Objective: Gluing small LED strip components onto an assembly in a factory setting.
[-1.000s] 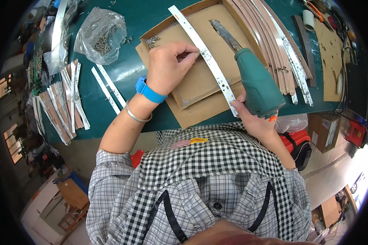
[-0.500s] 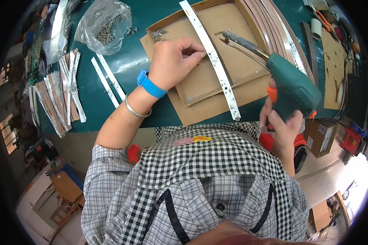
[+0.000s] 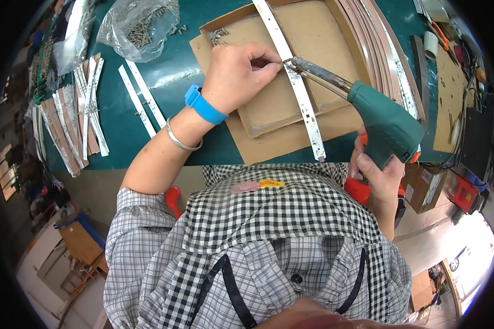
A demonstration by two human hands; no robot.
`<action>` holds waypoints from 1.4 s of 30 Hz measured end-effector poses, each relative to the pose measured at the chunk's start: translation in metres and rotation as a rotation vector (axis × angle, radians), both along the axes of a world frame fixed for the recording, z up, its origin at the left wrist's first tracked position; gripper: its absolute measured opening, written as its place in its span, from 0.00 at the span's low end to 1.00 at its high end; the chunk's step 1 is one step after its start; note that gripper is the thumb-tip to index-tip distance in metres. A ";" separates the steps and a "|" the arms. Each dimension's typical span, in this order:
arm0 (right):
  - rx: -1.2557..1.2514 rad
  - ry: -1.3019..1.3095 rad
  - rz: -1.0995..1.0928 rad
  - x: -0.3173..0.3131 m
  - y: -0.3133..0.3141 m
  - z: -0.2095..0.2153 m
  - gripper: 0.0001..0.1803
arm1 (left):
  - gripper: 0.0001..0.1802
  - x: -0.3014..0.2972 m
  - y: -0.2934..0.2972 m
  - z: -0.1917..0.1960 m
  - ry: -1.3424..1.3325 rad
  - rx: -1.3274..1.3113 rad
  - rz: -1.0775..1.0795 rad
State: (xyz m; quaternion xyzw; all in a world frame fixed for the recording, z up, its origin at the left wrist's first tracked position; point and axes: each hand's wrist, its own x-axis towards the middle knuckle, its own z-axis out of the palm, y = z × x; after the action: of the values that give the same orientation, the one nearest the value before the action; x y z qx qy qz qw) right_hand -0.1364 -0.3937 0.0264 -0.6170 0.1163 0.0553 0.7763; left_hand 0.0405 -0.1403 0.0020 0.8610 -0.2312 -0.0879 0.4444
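Observation:
A long white LED circuit strip (image 3: 309, 122) lies across a shallow cardboard tray (image 3: 274, 129), its near end overhanging the tray's front. My left hand (image 3: 241, 74) pinches thumb and forefinger together at the strip's left edge; whatever they hold is too small to make out. In my right hand (image 3: 381, 178) is a green soldering gun (image 3: 387, 118) with an orange trigger. Its dark tip meets the strip right beside my left fingertips. A thin tube runs under the barrel towards the tip.
Small metal parts (image 3: 218, 36) lie in the tray's far left corner. A clear plastic bag (image 3: 140, 30) holds more of them. Two white strips (image 3: 140, 98) and a heap of strips (image 3: 66, 123) lie to the left. Long brownish strips (image 3: 376, 55) are stacked right of the tray.
The soldering gun has moved left and its tip has come down from above the tray onto the strip. My left fingers have shifted slightly right, still pinched.

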 end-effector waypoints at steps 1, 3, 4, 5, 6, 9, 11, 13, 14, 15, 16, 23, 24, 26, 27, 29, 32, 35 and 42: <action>-0.011 0.009 0.009 0.000 -0.001 0.001 0.29 | 0.06 0.000 0.000 -0.001 0.005 -0.004 0.001; -0.076 0.023 -0.045 0.004 0.006 0.004 0.29 | 0.06 0.001 0.000 -0.003 0.013 -0.013 0.003; -0.108 0.030 -0.073 0.005 0.009 0.005 0.30 | 0.06 0.001 0.000 -0.003 0.026 -0.013 0.004; -0.093 0.022 -0.075 0.006 0.008 0.006 0.30 | 0.06 0.000 0.000 -0.003 0.038 -0.014 0.005; -0.077 0.013 -0.075 0.007 0.008 0.006 0.30 | 0.06 0.000 0.000 -0.002 0.049 -0.012 0.007; -0.015 -0.010 -0.033 0.003 0.000 0.000 0.29 | 0.07 0.001 0.002 -0.005 0.063 -0.019 0.003; -0.020 -0.016 -0.040 0.003 0.000 0.001 0.29 | 0.07 0.002 0.001 -0.005 0.075 -0.015 0.001; -0.065 -0.017 -0.095 0.006 0.008 0.006 0.31 | 0.07 0.001 0.001 -0.005 0.076 -0.011 -0.001; -0.028 -0.026 -0.069 0.005 0.005 0.005 0.30 | 0.07 0.001 0.001 -0.005 0.072 -0.012 -0.005; 0.007 -0.035 -0.043 0.004 -0.001 0.004 0.30 | 0.06 0.001 0.001 -0.005 0.069 -0.016 -0.007; 0.042 -0.043 -0.017 0.003 -0.004 0.003 0.31 | 0.06 0.001 0.001 -0.005 0.071 -0.018 -0.006; 0.020 -0.029 -0.042 0.005 -0.005 0.008 0.31 | 0.07 0.001 0.000 -0.004 0.080 -0.020 0.003; 0.026 -0.046 -0.045 0.006 -0.005 0.008 0.31 | 0.07 0.001 0.000 -0.003 0.083 -0.022 0.001; 0.025 -0.043 -0.050 0.007 -0.004 0.008 0.31 | 0.07 0.001 0.001 -0.005 0.086 -0.024 0.005; 0.017 -0.023 -0.053 0.008 -0.002 0.009 0.31 | 0.07 0.001 0.001 -0.005 0.087 -0.026 0.007; 0.000 -0.001 -0.054 0.008 0.000 0.009 0.31 | 0.07 0.001 0.000 -0.005 0.080 -0.026 0.007; -0.016 -0.001 -0.024 0.009 -0.001 0.007 0.29 | 0.07 0.001 0.001 -0.006 0.077 -0.027 0.007; -0.036 0.001 0.016 0.010 -0.005 0.006 0.27 | 0.07 0.002 0.001 -0.005 0.072 -0.020 0.005; -0.058 -0.001 0.031 0.011 -0.003 0.008 0.26 | 0.07 0.002 0.001 -0.006 0.044 0.006 0.000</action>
State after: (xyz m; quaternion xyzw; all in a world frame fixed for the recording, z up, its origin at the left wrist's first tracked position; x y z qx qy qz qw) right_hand -0.1250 -0.3971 0.0343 -0.6412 0.1079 0.0636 0.7571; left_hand 0.0425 -0.1393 -0.0040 0.8601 -0.2209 -0.1074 0.4470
